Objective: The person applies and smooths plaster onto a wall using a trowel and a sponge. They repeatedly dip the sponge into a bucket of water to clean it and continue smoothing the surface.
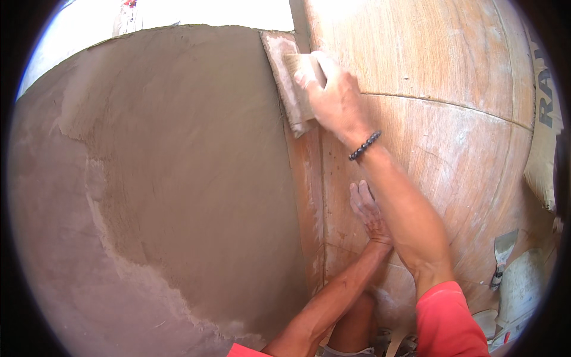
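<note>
My right hand point(339, 98), with a dark beaded bracelet on its wrist, grips the handle of a plastering float point(284, 80). The float's long, plaster-smeared board lies along the bottom of the wall, where the fresh grey-brown plaster point(202, 137) meets the wood-look tiles point(410, 154). Lower down, my left hand point(367, 209) rests on the tiles with its fingers stretched out. My right forearm crosses in front of part of it. Nothing shows in the left hand.
A putty knife point(503, 253) lies at the lower right beside a whitish container point(523, 285). A paper sack point(541, 149) stands at the right rim. Toward the left, the damp plaster ends raggedly against a paler wall surface point(53, 238).
</note>
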`<state>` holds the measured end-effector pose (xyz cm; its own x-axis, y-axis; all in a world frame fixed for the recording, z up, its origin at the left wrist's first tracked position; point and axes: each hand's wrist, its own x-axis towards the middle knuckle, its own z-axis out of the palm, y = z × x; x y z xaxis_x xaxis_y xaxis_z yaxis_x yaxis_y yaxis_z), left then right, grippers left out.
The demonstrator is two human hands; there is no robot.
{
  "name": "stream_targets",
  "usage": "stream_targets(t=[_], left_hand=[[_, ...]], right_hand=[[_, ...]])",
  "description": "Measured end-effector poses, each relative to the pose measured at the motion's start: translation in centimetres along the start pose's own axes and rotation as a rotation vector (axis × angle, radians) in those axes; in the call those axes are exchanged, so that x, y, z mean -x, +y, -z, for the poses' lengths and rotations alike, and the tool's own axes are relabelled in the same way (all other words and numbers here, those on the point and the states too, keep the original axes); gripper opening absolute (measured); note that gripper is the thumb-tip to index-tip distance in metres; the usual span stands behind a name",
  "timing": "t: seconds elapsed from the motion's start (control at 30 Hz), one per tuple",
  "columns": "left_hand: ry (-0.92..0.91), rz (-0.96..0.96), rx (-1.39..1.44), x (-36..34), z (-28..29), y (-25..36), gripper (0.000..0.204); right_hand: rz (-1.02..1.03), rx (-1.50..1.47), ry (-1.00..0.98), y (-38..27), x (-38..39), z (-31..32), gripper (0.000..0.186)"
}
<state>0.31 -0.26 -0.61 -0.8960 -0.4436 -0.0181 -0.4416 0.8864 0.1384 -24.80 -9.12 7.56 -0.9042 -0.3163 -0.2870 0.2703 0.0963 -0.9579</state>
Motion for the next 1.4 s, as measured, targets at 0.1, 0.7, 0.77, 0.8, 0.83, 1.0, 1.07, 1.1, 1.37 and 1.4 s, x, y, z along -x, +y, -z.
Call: stream_targets(t=[0.1,0.7,0.77,0.8,0.83,1.0,1.07,1.1,1.37,1.4], left_hand=[[-0.018,0.026,0.009,0.0,0.3,0.5,0.069],[0.059,0.06,0.107,-1.4,2.4,0.8,0.074],[0.046,0.032,0.019,-1.3,2.2,0.7,0.078],[0.04,0.022,0.038,-1.1,1.7,1.1,0.077],[0.037,0.016,0.046,-0.8,1.2,1.1,0.075],[0.041,0.052,0.119,-0.6,1.3,1.3,0.073],[0.064,0.033,0.103,-1.0,2.0,0.4,0.072],[0.064,0.033,0.116,-1.2,2.0,0.8,0.072],[-0.021,0.049,0.086,-1.4,2.5,1.8,0.074],[0.0,0.049,0.1,-1.3,2.3,1.8,0.074]], right_hand=[[-0.031,-0.012,-0.056,0.8,2.3,0.2,0.041],[0.038,-0.013,0.07,2.6,3.7,0.9,0.034],[-0.042,-0.025,0.093,1.9,1.6,1.3,0.035],[-0.083,-0.018,0.118,2.0,0.2,1.8,0.035],[0.036,0.045,0.165,2.3,-1.1,1.5,0.034],[-0.046,0.12,-0.013,2.7,1.0,-0.4,0.031],[-0.066,0.151,-0.13,3.3,3.0,0.0,0.042],[-0.019,0.134,-0.066,3.7,3.6,0.8,0.039],[-0.044,-0.177,0.088,3.8,-2.6,2.2,0.033],[-0.08,-0.096,0.056,3.1,-2.6,1.9,0.032]])
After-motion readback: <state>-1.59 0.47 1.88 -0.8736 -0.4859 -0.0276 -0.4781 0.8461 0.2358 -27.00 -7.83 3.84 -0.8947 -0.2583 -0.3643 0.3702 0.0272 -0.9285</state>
